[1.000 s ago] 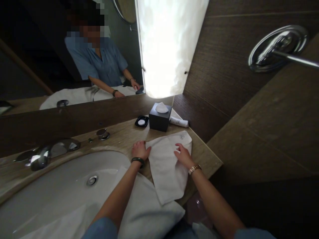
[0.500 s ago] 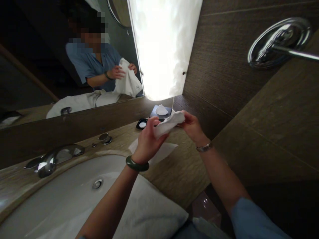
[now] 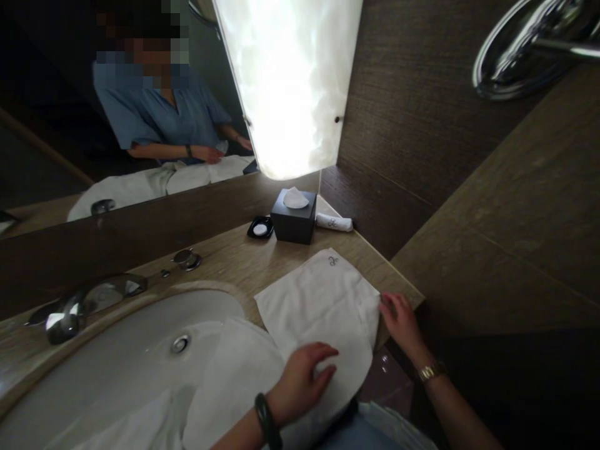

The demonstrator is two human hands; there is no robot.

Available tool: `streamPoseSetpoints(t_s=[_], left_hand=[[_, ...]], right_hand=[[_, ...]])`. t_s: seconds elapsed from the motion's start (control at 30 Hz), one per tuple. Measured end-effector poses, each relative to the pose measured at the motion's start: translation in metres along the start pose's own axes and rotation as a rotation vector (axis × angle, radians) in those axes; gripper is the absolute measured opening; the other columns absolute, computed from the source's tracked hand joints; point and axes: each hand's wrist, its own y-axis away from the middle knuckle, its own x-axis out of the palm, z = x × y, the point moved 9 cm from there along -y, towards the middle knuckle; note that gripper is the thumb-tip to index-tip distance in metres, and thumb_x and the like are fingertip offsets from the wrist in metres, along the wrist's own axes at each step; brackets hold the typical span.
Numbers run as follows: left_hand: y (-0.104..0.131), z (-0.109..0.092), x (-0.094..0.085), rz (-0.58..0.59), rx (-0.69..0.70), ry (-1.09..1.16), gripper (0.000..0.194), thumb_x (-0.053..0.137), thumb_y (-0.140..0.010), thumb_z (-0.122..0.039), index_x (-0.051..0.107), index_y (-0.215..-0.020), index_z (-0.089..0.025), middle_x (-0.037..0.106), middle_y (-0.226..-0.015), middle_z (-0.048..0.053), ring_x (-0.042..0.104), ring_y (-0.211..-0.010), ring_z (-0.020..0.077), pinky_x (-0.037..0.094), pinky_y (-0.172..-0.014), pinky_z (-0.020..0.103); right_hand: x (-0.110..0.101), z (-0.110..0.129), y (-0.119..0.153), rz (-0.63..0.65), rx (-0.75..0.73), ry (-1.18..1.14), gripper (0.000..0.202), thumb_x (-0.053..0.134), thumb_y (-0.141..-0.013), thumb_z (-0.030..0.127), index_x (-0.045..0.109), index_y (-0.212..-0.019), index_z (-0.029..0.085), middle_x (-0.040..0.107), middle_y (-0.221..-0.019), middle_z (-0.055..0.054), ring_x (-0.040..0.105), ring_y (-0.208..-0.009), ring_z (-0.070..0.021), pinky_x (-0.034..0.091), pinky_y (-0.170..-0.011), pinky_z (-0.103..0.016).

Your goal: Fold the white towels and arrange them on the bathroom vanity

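Hands (image 3: 302, 378) (image 3: 398, 315) rest open and flat on a white monogrammed towel (image 3: 323, 306) spread on the stone counter (image 3: 234, 259) beside the sink (image 3: 117, 356), its near end overhanging the edge, where a tug could drag it off.

The left hand (image 3: 302, 381) lies flat, palm down, fingers spread forward. The right hand (image 3: 402, 319) rests open, fingers extended leftward.

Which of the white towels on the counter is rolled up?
The small white rolled towel right of the dark tissue box. The monogrammed white towel under both hands lies flat; the larger one drapes over the basin.
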Motion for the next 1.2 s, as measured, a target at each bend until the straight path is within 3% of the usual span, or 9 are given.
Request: streamPoseSetpoints(t_s=[0.1, 0.2, 0.37, 0.5, 0.67, 0.77, 0.87, 1.07, 1.2], left_hand=[[-0.046, 0.023, -0.075, -0.271, -0.037, -0.286, 0.045, 0.048, -0.093, -0.023, 0.066, -0.132, -0.008, 0.063, -0.139, 0.015, 0.056, -0.128, 0.0292, 0.04, -0.115, 0.042], [-0.103, 0.047, -0.127, -0.426, -0.216, -0.576, 0.054, 0.05, -0.094, -0.021, 0.056, -0.145, -0.007, 0.051, -0.153, 0.014, 0.046, -0.137, 0.0375, 0.034, -0.118, 0.053], [-0.196, 0.031, -0.097, -0.308, -0.051, -0.628, 0.048, 0.054, -0.097, -0.032, 0.059, -0.144, -0.029, 0.047, -0.158, 0.0, 0.03, -0.149, 0.0391, 0.019, -0.123, 0.064], [-0.226, 0.025, -0.088, -0.301, -0.041, -0.597, 0.045, 0.05, -0.099, -0.032, 0.061, -0.143, -0.031, 0.044, -0.161, 0.002, 0.029, -0.151, 0.0391, 0.019, -0.121, 0.066], [-0.156, 0.064, -0.151, -0.464, -0.225, -0.581, 0.056, 0.049, -0.099, -0.033, 0.048, -0.152, -0.013, 0.051, -0.153, 0.013, 0.049, -0.134, 0.0345, 0.036, -0.116, 0.05], [-0.082, 0.097, -0.178, -0.545, -0.402, -0.637, 0.057, 0.053, -0.097, -0.041, 0.057, -0.141, -0.006, 0.061, -0.136, 0.019, 0.053, -0.123, 0.0371, 0.042, -0.107, 0.047], [-0.04, 0.114, -0.176, -0.52, -0.488, -0.667, 0.041, 0.06, -0.091, -0.044, 0.07, -0.114, -0.011, 0.063, -0.123, 0.017, 0.052, -0.12, 0.038, 0.042, -0.104, 0.048], [-0.043, 0.12, -0.169, -0.475, -0.524, -0.437, 0.019, 0.051, -0.095, -0.029, 0.06, -0.102, -0.015, 0.069, -0.103, 0.014, 0.063, -0.1, 0.0294, 0.047, -0.09, 0.039], [-0.042, 0.124, -0.175, -0.586, -0.509, -0.254, 0.022, 0.059, -0.087, -0.017, 0.057, -0.108, -0.013, 0.069, -0.111, 0.012, 0.063, -0.104, 0.0218, 0.047, -0.094, 0.03]], right_hand=[[0.03, 0.044, 0.024, 0.123, -0.073, 0.171, 0.049, 0.056, -0.095, 0.04, 0.059, -0.136, 0.014, 0.063, -0.113, -0.016, 0.059, -0.106, -0.0332, 0.051, -0.093, -0.054], [0.049, 0.045, 0.027, 0.21, -0.067, 0.237, 0.055, 0.052, -0.092, 0.027, 0.051, -0.144, 0.009, 0.062, -0.119, -0.02, 0.057, -0.111, -0.0358, 0.049, -0.095, -0.058], [0.007, 0.015, 0.01, -0.015, 0.08, 0.014, 0.041, 0.041, -0.092, 0.023, 0.059, -0.126, 0.009, 0.064, -0.115, -0.02, 0.063, -0.106, -0.029, 0.054, -0.096, -0.047], [0.027, 0.082, -0.016, 0.005, -0.059, 0.0, 0.041, 0.039, -0.099, 0.023, 0.057, -0.134, 0.011, 0.06, -0.116, -0.018, 0.059, -0.11, -0.0266, 0.052, -0.098, -0.043], [0.127, 0.154, -0.022, 0.501, -0.224, 0.242, 0.042, 0.054, -0.099, 0.025, 0.058, -0.139, 0.013, 0.062, -0.12, -0.016, 0.054, -0.113, -0.0329, 0.048, -0.097, -0.051], [0.122, 0.155, -0.018, 0.481, -0.204, 0.174, 0.041, 0.05, -0.102, 0.023, 0.056, -0.141, 0.014, 0.063, -0.12, -0.013, 0.055, -0.114, -0.0285, 0.045, -0.1, -0.047], [0.112, 0.143, -0.011, 0.485, -0.162, 0.204, 0.053, 0.056, -0.099, 0.026, 0.048, -0.148, 0.008, 0.062, -0.122, -0.016, 0.053, -0.115, -0.0315, 0.043, -0.101, -0.049], [0.132, 0.146, -0.002, 0.594, -0.152, 0.204, 0.042, 0.048, -0.09, 0.005, 0.065, -0.127, 0.012, 0.066, -0.119, -0.012, 0.058, -0.113, -0.0254, 0.042, -0.103, -0.037], [0.131, 0.142, -0.003, 0.502, -0.169, 0.17, 0.048, 0.05, -0.091, 0.01, 0.056, -0.139, 0.009, 0.063, -0.124, -0.013, 0.055, -0.117, -0.0252, 0.04, -0.107, -0.036]])
